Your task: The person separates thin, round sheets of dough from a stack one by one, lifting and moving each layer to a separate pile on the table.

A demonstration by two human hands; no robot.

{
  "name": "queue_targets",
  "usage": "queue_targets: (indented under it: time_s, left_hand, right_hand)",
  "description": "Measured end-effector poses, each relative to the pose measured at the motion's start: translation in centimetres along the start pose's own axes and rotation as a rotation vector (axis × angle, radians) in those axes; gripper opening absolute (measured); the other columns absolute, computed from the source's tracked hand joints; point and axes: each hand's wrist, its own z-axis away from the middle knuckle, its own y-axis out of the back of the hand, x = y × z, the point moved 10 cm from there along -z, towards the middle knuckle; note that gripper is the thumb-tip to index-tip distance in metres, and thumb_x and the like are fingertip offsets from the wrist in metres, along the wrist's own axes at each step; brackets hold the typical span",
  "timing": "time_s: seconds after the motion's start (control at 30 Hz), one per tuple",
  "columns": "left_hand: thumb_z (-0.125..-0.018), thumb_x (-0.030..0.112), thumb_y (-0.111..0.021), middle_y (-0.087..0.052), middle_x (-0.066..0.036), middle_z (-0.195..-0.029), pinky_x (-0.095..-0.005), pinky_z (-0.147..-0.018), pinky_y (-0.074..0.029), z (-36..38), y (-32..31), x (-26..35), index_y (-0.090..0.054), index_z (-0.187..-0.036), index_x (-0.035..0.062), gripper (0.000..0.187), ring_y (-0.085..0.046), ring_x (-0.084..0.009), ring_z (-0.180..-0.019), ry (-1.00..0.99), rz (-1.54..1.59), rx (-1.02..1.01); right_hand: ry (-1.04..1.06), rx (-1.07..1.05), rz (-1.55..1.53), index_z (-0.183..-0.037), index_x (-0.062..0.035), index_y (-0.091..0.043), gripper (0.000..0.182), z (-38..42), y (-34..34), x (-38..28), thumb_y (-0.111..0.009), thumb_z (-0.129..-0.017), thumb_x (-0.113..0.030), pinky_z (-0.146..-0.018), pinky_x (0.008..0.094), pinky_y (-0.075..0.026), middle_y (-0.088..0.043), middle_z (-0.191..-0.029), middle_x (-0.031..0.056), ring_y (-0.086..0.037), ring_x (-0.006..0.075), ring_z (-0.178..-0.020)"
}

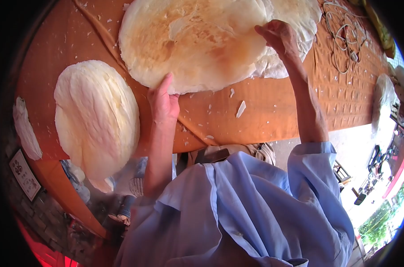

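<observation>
A large round, thin flatbread (197, 49), pale with browned patches, stretches across the orange-covered table. Its near edge is pinched by my left hand (164, 100), thumb on top and fingers partly hidden underneath. At the right edge my right hand (282, 38) is closed, with the fingers bent against the rim. A small tear shows near the middle of this sheet. More pale, wrinkled flatbread (295, 22) lies behind and to the right of it. On the left, a folded stack of flatbread (97, 115) hangs partly over the table's near edge.
Orange cloth (255, 111) covers the table, with crumbs and a torn scrap (240, 109) on it. A coiled white cable (346, 42) lies at the back right. A further pale piece (26, 129) is at the far left. A framed sign (25, 175) stands below.
</observation>
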Motion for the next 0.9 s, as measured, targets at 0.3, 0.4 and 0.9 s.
queue_targets:
  time_s: [0.3,0.4,0.9]
  left_hand:
    - [-0.084,-0.001,-0.064,-0.056,-0.007,-0.126,-0.0453,-0.097,-0.048,2.0,-4.5,3.3,-0.050,-0.130,0.0077,0.049,-0.053,-0.0237,-0.118,-0.029,0.174,-0.022]
    - [-0.084,0.000,-0.065,-0.056,-0.007,-0.127,-0.0453,-0.097,-0.049,2.1,-5.0,6.5,-0.051,-0.130,0.0103,0.049,-0.054,-0.0235,-0.117,-0.094,0.229,-0.087]
    - [-0.086,-0.001,-0.062,-0.060,-0.010,-0.121,-0.0427,-0.086,-0.056,-0.2,-4.7,5.1,-0.053,-0.123,0.0063,0.039,-0.060,-0.0236,-0.110,0.006,0.147,-0.195]
  right_hand:
    - [-0.308,-0.187,-0.448,-0.082,-0.0101,-0.063,0.037,-2.1,-1.1,2.4,-0.076,-0.074,-0.044,-0.050,0.0199,-0.037,-0.064,-0.071,0.0027,-0.055,0.0068,-0.056]
    - [-0.438,-0.470,-0.630,-0.083,-0.0102,-0.064,0.037,-2.3,-3.8,3.4,-0.076,-0.074,-0.044,-0.050,0.0201,-0.037,-0.065,-0.072,0.0020,-0.056,0.0071,-0.056]
    - [0.482,-0.396,-0.883,-0.083,-0.0001,-0.070,0.012,-3.0,3.3,-11.5,-0.071,-0.079,-0.011,-0.051,0.0261,-0.044,-0.063,-0.070,0.0041,-0.056,0.0123,-0.055]
